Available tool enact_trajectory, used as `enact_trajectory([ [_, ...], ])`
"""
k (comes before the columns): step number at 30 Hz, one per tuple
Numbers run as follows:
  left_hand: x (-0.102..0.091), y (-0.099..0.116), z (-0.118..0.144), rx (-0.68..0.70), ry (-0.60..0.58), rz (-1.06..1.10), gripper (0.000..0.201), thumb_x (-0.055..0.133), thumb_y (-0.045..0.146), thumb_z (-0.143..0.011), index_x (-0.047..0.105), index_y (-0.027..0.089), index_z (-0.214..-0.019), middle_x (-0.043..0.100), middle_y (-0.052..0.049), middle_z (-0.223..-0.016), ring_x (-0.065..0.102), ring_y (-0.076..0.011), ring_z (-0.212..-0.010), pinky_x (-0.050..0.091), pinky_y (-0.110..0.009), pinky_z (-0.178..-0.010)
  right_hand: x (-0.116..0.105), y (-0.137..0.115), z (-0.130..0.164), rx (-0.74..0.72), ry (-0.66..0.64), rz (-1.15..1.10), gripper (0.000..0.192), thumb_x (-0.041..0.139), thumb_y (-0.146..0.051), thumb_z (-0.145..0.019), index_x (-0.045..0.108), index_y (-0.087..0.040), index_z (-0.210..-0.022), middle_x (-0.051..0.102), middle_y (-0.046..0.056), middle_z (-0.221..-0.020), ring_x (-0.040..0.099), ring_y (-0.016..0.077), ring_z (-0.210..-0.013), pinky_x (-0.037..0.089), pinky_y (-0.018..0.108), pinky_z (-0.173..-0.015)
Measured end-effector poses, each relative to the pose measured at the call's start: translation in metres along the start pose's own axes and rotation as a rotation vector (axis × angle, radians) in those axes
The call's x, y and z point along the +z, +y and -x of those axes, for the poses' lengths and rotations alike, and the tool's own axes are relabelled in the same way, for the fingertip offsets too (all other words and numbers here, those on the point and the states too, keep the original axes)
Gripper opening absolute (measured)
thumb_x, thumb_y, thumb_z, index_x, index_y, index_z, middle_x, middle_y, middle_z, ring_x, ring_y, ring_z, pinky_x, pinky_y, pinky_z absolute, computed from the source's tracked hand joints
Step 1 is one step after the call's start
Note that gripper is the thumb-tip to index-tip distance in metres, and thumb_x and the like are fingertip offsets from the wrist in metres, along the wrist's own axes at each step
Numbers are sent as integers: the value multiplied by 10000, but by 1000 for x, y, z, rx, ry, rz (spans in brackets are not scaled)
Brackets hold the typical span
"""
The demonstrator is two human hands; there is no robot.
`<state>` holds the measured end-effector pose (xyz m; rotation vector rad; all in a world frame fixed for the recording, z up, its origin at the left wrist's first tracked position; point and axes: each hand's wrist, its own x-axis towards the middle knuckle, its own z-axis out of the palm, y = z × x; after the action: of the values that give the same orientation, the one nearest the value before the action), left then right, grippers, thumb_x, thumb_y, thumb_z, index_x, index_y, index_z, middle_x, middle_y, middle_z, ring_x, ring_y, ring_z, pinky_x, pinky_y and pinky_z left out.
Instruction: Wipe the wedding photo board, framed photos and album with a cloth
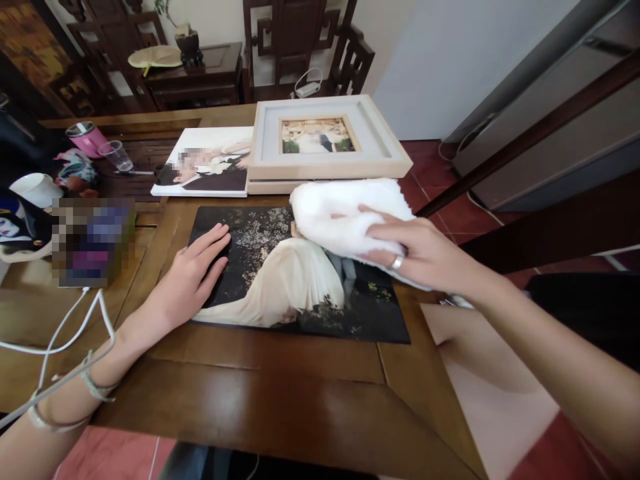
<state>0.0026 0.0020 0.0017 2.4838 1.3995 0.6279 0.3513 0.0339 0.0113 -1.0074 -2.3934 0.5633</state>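
A large dark photo print (280,280) lies flat on the wooden table (280,400) in front of me. My left hand (193,277) rests flat on its left edge, fingers spread, pressing it down. My right hand (415,250), a ring on one finger, grips a white fluffy cloth (340,213) that lies on the print's upper right part. Behind the print, a light wooden picture frame (327,140) sits on top of another frame. A second photo print (205,163) lies to its left.
A pink cup (85,137) and a clear plastic cup (117,155) stand at the far left, beside a white jug (35,190) and a blurred box (93,240). White cables (65,333) cross my left wrist. Dark chairs (300,40) stand behind the table.
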Motion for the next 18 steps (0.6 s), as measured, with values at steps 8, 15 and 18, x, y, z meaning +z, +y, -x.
enact_trajectory([
  [8, -1, 2, -2, -23, -18, 2, 454, 362, 378, -1005, 500, 175, -1387, 445, -119, -1489, 391, -279, -1392, 333, -525, -1141, 15, -22, 15, -67, 93, 128, 125, 507, -223, -909, 562, -229, -797, 719, 74, -1044, 528, 296, -1283, 315, 534, -1161],
  [15, -1, 4, -1, -35, -31, -11, 467, 350, 378, -1008, 488, 165, -1400, 431, -122, -1498, 374, -284, -1401, 324, -514, -1150, 32, -91, 75, -215, -9, 51, 143, 534, -130, -803, 567, -236, -713, 572, 58, -1390, 435, 277, -1361, 307, 553, -1159],
  [18, -2, 4, -1, -37, -29, -8, 466, 351, 385, -1007, 491, 173, -1398, 438, -117, -1494, 376, -289, -1399, 324, -519, -1149, 31, -104, 82, -260, -80, 49, 158, 560, -142, -802, 570, -247, -684, 590, 31, -1370, 471, 258, -1335, 291, 530, -1170],
])
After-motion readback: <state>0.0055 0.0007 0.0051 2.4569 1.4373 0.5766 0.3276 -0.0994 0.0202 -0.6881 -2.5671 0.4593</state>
